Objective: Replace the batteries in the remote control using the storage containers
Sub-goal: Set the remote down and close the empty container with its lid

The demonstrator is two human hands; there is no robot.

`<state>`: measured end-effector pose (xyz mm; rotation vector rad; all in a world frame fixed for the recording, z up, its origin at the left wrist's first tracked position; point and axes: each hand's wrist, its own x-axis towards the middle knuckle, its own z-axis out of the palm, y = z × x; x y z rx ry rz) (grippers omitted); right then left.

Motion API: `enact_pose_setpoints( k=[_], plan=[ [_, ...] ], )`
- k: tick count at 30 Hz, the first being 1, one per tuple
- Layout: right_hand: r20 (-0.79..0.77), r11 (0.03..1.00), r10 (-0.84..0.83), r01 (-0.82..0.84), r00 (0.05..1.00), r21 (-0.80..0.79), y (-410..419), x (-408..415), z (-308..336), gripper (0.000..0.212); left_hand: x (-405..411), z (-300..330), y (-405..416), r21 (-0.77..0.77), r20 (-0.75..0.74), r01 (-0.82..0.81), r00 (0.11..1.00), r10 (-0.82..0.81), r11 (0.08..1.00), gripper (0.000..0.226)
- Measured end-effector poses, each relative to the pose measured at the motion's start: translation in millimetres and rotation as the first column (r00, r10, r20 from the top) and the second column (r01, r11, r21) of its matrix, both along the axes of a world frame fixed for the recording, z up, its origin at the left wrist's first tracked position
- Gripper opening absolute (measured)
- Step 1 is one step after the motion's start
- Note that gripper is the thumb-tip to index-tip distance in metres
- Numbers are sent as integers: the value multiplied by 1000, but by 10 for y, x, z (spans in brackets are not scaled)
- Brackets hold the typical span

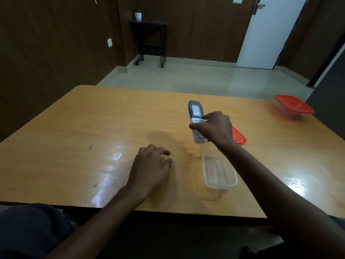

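Note:
My right hand [214,128] grips a white remote control [195,113] with a dark top and a grey screen, holding it above the wooden table [74,128], screen side up. Just below it stands a clear lidless storage container [219,170], which looks empty. Its red lid [239,137] lies flat behind my right wrist. A second clear container with a red lid on it [293,106] stands at the far right of the table. My left hand [150,171] rests on the table, fingers loosely curled, holding nothing. No batteries are visible.
The table's near edge runs close to my lap. Beyond the far edge lies a tiled floor, with a dark rolling stand [149,40] against the wood-panelled wall and a white door [268,32] at the back right.

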<state>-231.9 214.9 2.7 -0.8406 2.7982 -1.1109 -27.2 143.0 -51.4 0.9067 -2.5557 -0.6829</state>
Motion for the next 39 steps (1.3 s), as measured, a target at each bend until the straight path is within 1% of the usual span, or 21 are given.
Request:
enact_pose_setpoints(
  k=[3, 6, 9, 11, 14, 16, 18, 20, 23, 26, 28, 30, 31, 33, 35, 37, 39],
  plan=[
    [42, 994, -45, 41, 998, 99, -184, -285, -55, 58, -34, -55, 0, -130, 107, 4, 994, 10, 992, 27],
    [39, 989, -43, 37, 998, 140, -340, -417, -81, 51, -85, -173, -35, -243, 152, 20, 988, 17, 970, 34],
    [33, 985, -39, 33, 999, 168, -483, -462, -110, 54, -127, -294, -77, -293, 200, 53, 980, 8, 955, 58],
    [34, 980, -40, 32, 999, 196, -562, -484, -152, 58, -138, -333, -109, -283, 210, 67, 978, -6, 957, 61],
    [12, 973, -41, 37, 999, 228, -643, -520, -214, 59, -150, -378, -135, -307, 255, 103, 967, -23, 946, 62],
    [-10, 970, -30, 32, 999, 240, -666, -532, -232, 60, -137, -329, -90, -306, 234, 83, 972, -9, 948, 57],
    [-41, 968, -17, 27, 999, 250, -651, -529, -231, 58, -106, -247, -35, -308, 189, 56, 982, 3, 950, 44],
    [-93, 964, -3, 28, 996, 263, -577, -516, -200, 51, -83, -210, -7, -320, 184, 56, 983, 4, 946, 31],
    [-179, 960, -16, 65, 984, 271, -335, -550, -184, 39, -63, -164, 13, -293, 150, 40, 989, 4, 955, 28],
    [-236, 937, -25, 105, 971, 334, 18, -664, -260, 39, -76, -147, 50, -280, 168, 53, 986, -6, 959, 32],
    [-195, 897, -44, 124, 980, 423, 250, -779, -317, 56, -78, -127, 88, -289, 148, 54, 989, -11, 956, 32],
    [-99, 861, -85, 123, 991, 493, 420, -890, -351, 72, -80, -114, 130, -271, 115, 52, 993, -21, 961, 30],
    [-49, 859, -94, 106, 994, 500, 465, -920, -364, 76, -76, -111, 146, -249, 97, 51, 995, -27, 967, 29],
    [-4, 883, -66, 61, 998, 465, 481, -938, -387, 76, -80, -128, 130, -205, 53, 49, 998, -38, 978, 25],
    [-37, 909, -49, 60, 998, 413, 523, -899, -369, 82, -90, -140, 134, -160, 24, 57, 998, -54, 985, 23],
    [-109, 940, -85, 116, 990, 322, 691, -810, -280, 93, -120, -112, 230, -62, -11, 99, 995, -100, 993, 20],
    [-143, 972, -117, 143, 983, 187, 847, -643, -157, 102, -154, -54, 342, 83, -94, 130, 988, -122, 988, 17]
  ],
)
